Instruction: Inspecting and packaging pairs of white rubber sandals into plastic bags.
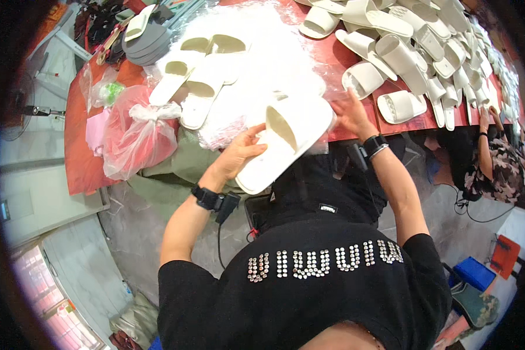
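Slipper [286, 153], white, by the table [79, 153], pinched in your left hand [242, 154]; your right hand [352, 116] beside it, fingers parted, contact unclear. Apparent step: handling; next move needs steady left support.

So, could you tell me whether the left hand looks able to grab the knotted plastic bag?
Probably not while the left hand holds a white slipper, though the way to the knotted bag looks free.

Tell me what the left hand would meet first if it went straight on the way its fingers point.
Pointing toward the picture's upper right, the left hand would most likely meet the strap of the white slide slipper that it holds; exact depth is hard to judge.
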Demonstrator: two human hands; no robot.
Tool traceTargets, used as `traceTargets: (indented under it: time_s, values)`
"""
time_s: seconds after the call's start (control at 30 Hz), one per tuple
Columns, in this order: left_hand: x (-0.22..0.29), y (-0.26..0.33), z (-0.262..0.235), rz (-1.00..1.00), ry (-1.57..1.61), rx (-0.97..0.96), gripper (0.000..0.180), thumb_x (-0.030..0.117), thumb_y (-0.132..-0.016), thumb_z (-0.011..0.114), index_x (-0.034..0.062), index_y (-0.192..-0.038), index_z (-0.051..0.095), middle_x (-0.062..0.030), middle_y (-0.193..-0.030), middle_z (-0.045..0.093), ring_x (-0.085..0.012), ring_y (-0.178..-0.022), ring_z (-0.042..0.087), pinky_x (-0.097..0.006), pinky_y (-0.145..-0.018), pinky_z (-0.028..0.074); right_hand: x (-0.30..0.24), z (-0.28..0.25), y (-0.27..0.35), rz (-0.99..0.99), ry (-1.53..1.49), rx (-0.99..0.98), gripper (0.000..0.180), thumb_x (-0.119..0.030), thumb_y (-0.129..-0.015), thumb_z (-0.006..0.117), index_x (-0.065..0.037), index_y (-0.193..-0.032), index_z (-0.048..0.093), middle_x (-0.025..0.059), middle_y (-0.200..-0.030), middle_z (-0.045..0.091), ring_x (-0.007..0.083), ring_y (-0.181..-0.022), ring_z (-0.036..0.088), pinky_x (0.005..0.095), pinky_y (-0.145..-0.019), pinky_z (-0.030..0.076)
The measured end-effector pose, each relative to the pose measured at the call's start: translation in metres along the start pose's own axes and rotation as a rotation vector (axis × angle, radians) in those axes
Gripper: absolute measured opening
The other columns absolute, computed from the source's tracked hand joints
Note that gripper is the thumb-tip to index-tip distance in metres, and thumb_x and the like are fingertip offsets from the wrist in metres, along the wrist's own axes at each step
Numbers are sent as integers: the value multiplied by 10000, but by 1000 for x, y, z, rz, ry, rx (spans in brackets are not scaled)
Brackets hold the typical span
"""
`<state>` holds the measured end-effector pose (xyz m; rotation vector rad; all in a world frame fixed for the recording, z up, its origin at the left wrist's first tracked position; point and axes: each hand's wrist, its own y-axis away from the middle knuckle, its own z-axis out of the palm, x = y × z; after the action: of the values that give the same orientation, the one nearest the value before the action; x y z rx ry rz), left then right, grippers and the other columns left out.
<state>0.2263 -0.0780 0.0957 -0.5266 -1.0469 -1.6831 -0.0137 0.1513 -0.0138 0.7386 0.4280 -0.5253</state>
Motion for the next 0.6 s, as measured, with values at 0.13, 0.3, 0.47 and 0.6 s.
traceTargets:
  time_s: [0.13, 0.3, 0.47, 0.6]
  values:
    - [-35, -36, -2, -12, -536, 45, 630, 112, -741, 594, 39, -1291, 293, -142, -1115, 527, -248, -981, 536, -318, -826, 414, 12, 16, -1, 182, -4, -9, 610, -484, -811, 487, -17, -1187, 377, 132, -1158, 477, 234, -1024, 496, 353, -849, 428]
    - [-55, -73, -2, 97, -1076, 168, 418, 166, -755, 555, 58, -1142, 440, -228, -1029, 521, -372, -953, 505, -393, -831, 398, 15, 27, -10, 42, 222, -79, 365, -272, -853, 493, -35, -1123, 432, 111, -1032, 539, 202, -889, 560, 338, -728, 487]
    - [-69, -119, 3, 379, -1141, 275, 561, 130, -723, 544, 11, -1231, 340, -240, -1117, 476, -367, -1062, 440, -405, -886, 368, 27, 16, -10, -84, 125, 108, 258, -170, -868, 467, -45, -1094, 454, 94, -968, 562, 184, -877, 563, 323, -700, 495]
    - [-78, -128, -21, 258, -927, 131, 760, 185, -746, 576, -26, -1325, 131, -237, -1262, 373, -328, -1171, 374, -347, -965, 309, 27, 40, 9, -10, 158, 120, 271, -210, -875, 454, -25, -1073, 459, 94, -961, 567, 184, -806, 582, 319, -689, 493]
